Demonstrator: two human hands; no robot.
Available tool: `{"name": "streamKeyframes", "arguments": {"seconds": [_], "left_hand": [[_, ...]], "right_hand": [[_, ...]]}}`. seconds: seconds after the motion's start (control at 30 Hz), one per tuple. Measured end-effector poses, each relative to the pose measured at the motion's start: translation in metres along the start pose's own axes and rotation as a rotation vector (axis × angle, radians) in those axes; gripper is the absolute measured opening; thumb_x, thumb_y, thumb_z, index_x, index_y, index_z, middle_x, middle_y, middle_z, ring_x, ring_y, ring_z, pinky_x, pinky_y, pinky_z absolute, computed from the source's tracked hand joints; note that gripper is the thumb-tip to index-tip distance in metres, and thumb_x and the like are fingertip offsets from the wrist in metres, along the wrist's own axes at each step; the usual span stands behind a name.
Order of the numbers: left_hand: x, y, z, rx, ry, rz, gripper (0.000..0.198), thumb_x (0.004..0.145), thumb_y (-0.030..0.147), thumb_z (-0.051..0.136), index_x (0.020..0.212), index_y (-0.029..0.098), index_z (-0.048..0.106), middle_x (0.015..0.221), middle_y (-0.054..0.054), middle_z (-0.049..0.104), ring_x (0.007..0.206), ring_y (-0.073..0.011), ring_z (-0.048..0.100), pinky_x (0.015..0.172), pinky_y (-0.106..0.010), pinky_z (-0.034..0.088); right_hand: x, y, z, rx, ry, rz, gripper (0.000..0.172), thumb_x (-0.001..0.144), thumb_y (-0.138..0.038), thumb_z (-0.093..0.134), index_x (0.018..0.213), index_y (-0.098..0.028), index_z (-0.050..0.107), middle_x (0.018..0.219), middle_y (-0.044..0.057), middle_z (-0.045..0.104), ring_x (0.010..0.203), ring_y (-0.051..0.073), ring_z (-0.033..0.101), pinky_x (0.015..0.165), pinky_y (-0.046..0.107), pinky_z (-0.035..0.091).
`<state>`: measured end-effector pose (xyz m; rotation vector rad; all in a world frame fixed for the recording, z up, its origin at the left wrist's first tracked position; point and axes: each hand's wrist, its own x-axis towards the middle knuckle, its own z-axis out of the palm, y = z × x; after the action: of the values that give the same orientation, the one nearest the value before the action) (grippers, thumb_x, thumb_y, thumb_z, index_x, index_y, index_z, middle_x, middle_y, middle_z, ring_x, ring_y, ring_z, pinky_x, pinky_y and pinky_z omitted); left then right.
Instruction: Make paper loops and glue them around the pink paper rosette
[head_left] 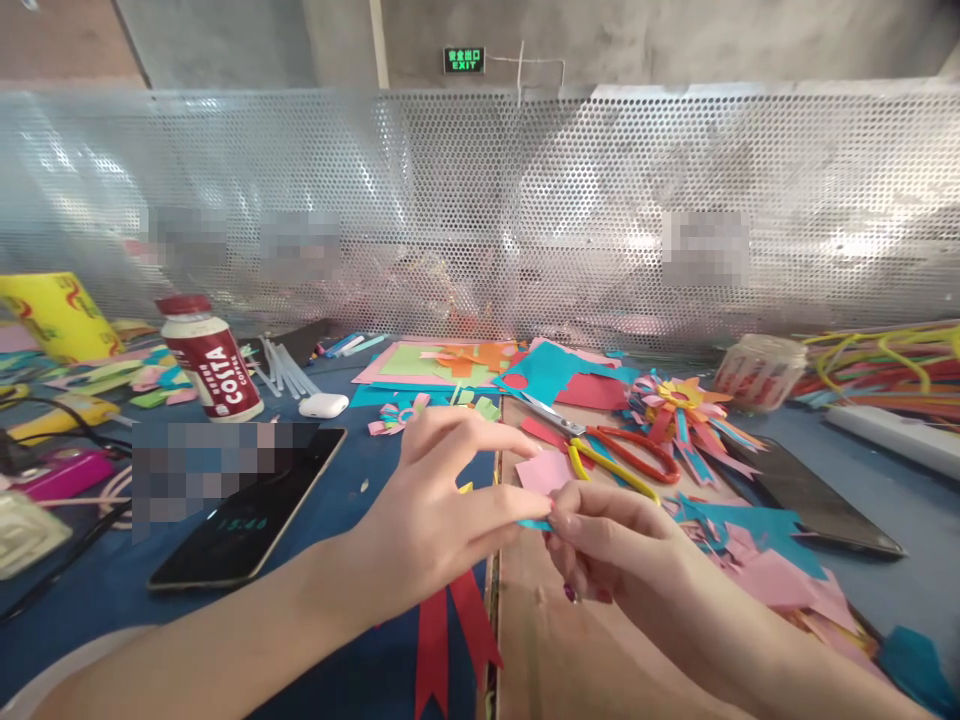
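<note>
My left hand (442, 500) reaches in over the table's middle seam, fingers bent, and its fingertips meet those of my right hand (626, 545). Pinched between the two hands is a small strip of blue paper (532, 524), mostly covered by fingers. A pink paper piece (541, 470) lies just beyond the fingertips. Behind my right hand rest scissors (637, 450) with red and yellow handles. Red paper tails (433, 645) with notched ends show below my left hand; whatever they join is hidden behind it.
A dark phone (251, 520), a white earbud case (323, 405) and a red-capped bottle (208, 360) stand left. A paper flower (679, 400), another dark device (825, 500) and paper scraps (780, 570) lie right. A perforated metal screen (480, 220) borders the back.
</note>
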<state>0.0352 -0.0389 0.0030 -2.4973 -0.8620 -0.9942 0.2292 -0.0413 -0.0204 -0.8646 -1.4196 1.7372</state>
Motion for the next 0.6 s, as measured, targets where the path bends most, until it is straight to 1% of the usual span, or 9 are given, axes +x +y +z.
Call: {"name": "streamKeyframes", "arguments": {"seconds": [0.07, 0.13, 0.2, 0.3, 0.37, 0.43, 0.53, 0.6], "left_hand": [[0.002, 0.000, 0.002, -0.016, -0.002, -0.078, 0.021, 0.079, 0.017, 0.060, 0.094, 0.031, 0.065, 0.110, -0.001, 0.056, 0.101, -0.0206, 0.042, 0.094, -0.039, 0.031], [0.005, -0.001, 0.004, -0.103, -0.027, -0.232, 0.023, 0.080, 0.016, 0.056, 0.097, 0.029, 0.064, 0.114, -0.002, 0.055, 0.104, -0.0211, 0.044, 0.095, -0.040, 0.031], [0.006, -0.002, 0.008, -0.303, -0.118, -0.422, 0.022, 0.080, 0.016, 0.052, 0.094, 0.027, 0.065, 0.115, -0.002, 0.055, 0.108, -0.0207, 0.045, 0.097, -0.039, 0.032], [0.008, -0.003, 0.011, -0.722, -0.303, -0.673, 0.021, 0.083, 0.023, 0.046, 0.086, 0.022, 0.067, 0.113, -0.002, 0.058, 0.105, -0.0199, 0.052, 0.092, -0.035, 0.038], [0.010, -0.002, 0.011, -0.910, -0.357, -0.811, 0.027, 0.086, 0.031, 0.042, 0.084, 0.021, 0.067, 0.109, -0.003, 0.061, 0.103, -0.0210, 0.055, 0.087, -0.034, 0.042], [0.012, 0.000, 0.008, -0.978, -0.343, -0.871, 0.030, 0.086, 0.037, 0.042, 0.082, 0.020, 0.067, 0.108, -0.004, 0.062, 0.102, -0.0222, 0.055, 0.086, -0.035, 0.042], [0.015, 0.002, 0.003, -0.977, -0.337, -0.858, 0.026, 0.083, 0.038, 0.049, 0.075, 0.019, 0.065, 0.113, -0.003, 0.060, 0.097, -0.0206, 0.057, 0.086, -0.034, 0.042], [0.014, 0.001, 0.004, -0.963, -0.336, -0.860, 0.025, 0.082, 0.038, 0.050, 0.075, 0.019, 0.063, 0.113, -0.003, 0.059, 0.093, -0.0191, 0.057, 0.084, -0.033, 0.042]], "right_hand": [[0.001, 0.000, -0.001, -0.040, 0.032, -0.018, 0.022, 0.080, -0.036, 0.058, 0.071, -0.017, 0.055, 0.057, -0.003, 0.049, 0.052, 0.007, 0.039, 0.050, 0.020, 0.029], [0.002, 0.000, -0.002, -0.107, 0.071, -0.053, 0.023, 0.081, -0.039, 0.057, 0.073, -0.017, 0.055, 0.058, -0.004, 0.047, 0.052, 0.007, 0.038, 0.050, 0.019, 0.029], [0.002, -0.002, -0.003, -0.197, 0.101, -0.110, 0.024, 0.081, -0.041, 0.056, 0.072, -0.018, 0.055, 0.061, -0.004, 0.046, 0.056, 0.007, 0.040, 0.053, 0.020, 0.031], [0.001, -0.004, -0.004, -0.335, 0.113, -0.180, 0.025, 0.081, -0.042, 0.055, 0.072, -0.019, 0.054, 0.066, -0.003, 0.047, 0.061, 0.009, 0.043, 0.057, 0.021, 0.035], [0.001, -0.005, -0.004, -0.394, 0.109, -0.199, 0.026, 0.082, -0.043, 0.053, 0.072, -0.019, 0.054, 0.066, -0.003, 0.046, 0.062, 0.010, 0.043, 0.057, 0.022, 0.035], [0.001, -0.004, -0.005, -0.426, 0.105, -0.208, 0.026, 0.084, -0.043, 0.050, 0.073, -0.020, 0.053, 0.066, -0.003, 0.046, 0.062, 0.010, 0.043, 0.057, 0.022, 0.035], [0.000, -0.002, -0.005, -0.462, 0.108, -0.218, 0.025, 0.085, -0.043, 0.048, 0.075, -0.020, 0.052, 0.068, -0.003, 0.046, 0.064, 0.011, 0.043, 0.058, 0.023, 0.035], [-0.001, -0.001, -0.005, -0.494, 0.115, -0.226, 0.025, 0.086, -0.042, 0.047, 0.075, -0.021, 0.051, 0.068, -0.003, 0.045, 0.065, 0.011, 0.043, 0.060, 0.023, 0.035]]}}
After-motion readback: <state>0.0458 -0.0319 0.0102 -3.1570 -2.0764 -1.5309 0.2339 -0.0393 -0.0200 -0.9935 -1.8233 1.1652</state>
